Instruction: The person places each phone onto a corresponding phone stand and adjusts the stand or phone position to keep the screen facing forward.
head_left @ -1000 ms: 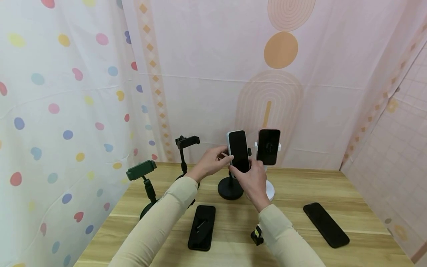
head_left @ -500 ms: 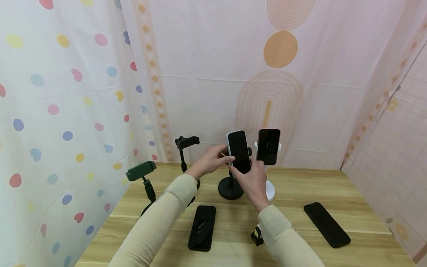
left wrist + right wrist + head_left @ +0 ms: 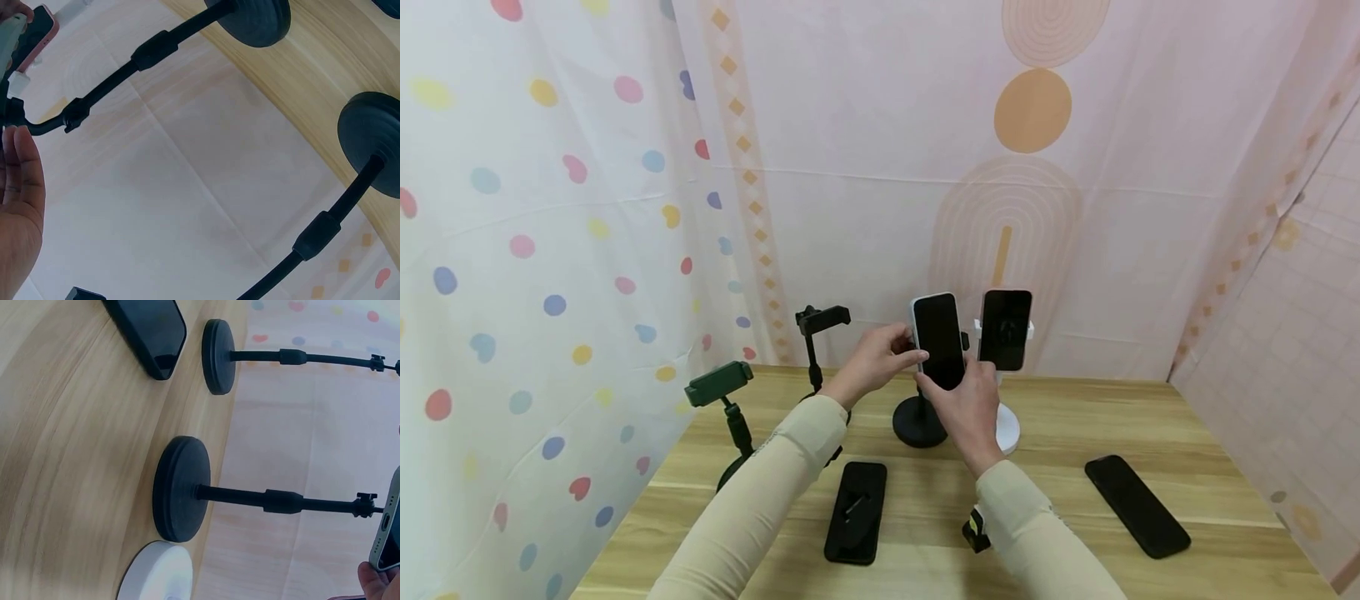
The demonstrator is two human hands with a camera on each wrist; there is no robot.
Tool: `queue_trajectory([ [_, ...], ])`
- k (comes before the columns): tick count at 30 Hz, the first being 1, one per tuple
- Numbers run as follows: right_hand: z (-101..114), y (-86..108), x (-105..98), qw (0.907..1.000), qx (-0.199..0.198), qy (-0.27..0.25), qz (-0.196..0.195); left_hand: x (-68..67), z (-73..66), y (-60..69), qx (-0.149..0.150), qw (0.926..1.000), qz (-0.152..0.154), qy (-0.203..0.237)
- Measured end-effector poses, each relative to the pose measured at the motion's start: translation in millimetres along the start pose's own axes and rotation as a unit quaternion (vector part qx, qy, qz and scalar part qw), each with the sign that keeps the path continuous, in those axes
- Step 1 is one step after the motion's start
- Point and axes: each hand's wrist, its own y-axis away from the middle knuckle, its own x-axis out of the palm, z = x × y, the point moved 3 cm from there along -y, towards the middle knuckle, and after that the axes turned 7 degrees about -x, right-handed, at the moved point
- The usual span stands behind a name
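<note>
A light-blue-edged smartphone (image 3: 938,333) stands nearly upright at the head of a black phone stand (image 3: 919,423). My left hand (image 3: 880,358) holds its left edge, thumb over the front, with fingers reaching behind. In the left wrist view, the fingers of that hand (image 3: 22,206) come up against the stand's dark clamp (image 3: 14,112). My right hand (image 3: 972,408) grips the lower right of the phone, thumb on its lower edge. The right wrist view shows the phone's bottom end (image 3: 381,544) and fingertips beside it. How far the clamp closes on the phone is hidden.
Close on the right, a white stand (image 3: 1008,429) bears another phone (image 3: 1006,329). To the left are a green-headed stand (image 3: 718,383) and a second black stand (image 3: 822,320). Dark phones lie at the front (image 3: 856,512) and right (image 3: 1137,506). Curtains border the wooden table (image 3: 1052,500).
Both hands stay at the phone almost unmoved. The right forearm has shifted very slightly left; the phone and stands keep their places.
</note>
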Motion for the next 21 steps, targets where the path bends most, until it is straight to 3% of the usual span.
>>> queue_trajectory([
  [6,-0.3,-1.3,1.8,0.9999,0.01,0.009,0.003,1.9,-1.6,-1.7,-0.015,0.9991,-0.023,0.034],
  [14,-0.8,-0.9,4.3,0.9998,0.01,0.005,0.017,6.3,-1.2,-1.5,0.006,0.9993,-0.035,0.01],
  [21,-0.4,-4.1,1.1,0.9992,0.019,-0.006,0.035,6.8,-0.8,-2.5,0.005,0.9989,-0.046,0.003],
])
